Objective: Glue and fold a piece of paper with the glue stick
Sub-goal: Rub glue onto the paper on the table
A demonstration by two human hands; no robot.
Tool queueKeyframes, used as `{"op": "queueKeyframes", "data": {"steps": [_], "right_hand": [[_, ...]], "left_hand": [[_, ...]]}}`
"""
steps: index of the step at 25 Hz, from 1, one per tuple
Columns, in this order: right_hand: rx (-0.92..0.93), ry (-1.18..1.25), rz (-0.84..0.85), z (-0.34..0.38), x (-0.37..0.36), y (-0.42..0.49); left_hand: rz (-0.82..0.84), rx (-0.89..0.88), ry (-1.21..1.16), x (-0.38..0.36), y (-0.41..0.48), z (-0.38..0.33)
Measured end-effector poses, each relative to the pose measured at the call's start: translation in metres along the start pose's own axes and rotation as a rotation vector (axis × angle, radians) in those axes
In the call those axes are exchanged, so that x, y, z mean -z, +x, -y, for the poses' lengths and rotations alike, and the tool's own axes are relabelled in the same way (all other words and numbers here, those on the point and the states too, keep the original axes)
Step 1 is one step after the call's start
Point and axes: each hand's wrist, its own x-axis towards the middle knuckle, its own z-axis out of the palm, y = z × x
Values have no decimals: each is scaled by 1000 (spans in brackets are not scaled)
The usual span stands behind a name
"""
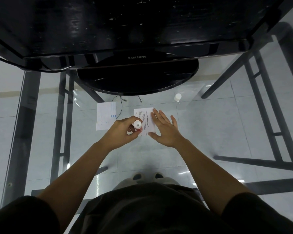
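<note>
- left hand [123,130] is closed around the glue stick [137,125], at 9 o'clock of the paper [146,121].
- right hand [164,128] lies flat and spread, holding nothing, on the paper's 3 o'clock edge.
- cap [177,97] stands at 1 o'clock.

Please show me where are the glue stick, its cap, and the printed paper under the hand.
glue stick [137,124], head view, on its round white end facing the camera.
cap [177,97], head view, on its white side, standing on the glass table.
printed paper [146,121], head view, on the printed text area.
</note>
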Motion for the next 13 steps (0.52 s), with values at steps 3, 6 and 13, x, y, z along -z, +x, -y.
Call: {"op": "queueKeyframes", "data": {"steps": [3, 6, 13], "right_hand": [[-6, -3, 2, 0, 0, 0], [-5, 0, 1, -1, 0, 0], [-10, -8, 10, 0, 1, 0]], "left_hand": [[18, 1, -22, 0, 2, -1], [13, -37, 12, -4, 3, -3], [19, -23, 36, 4, 5, 2]]}}
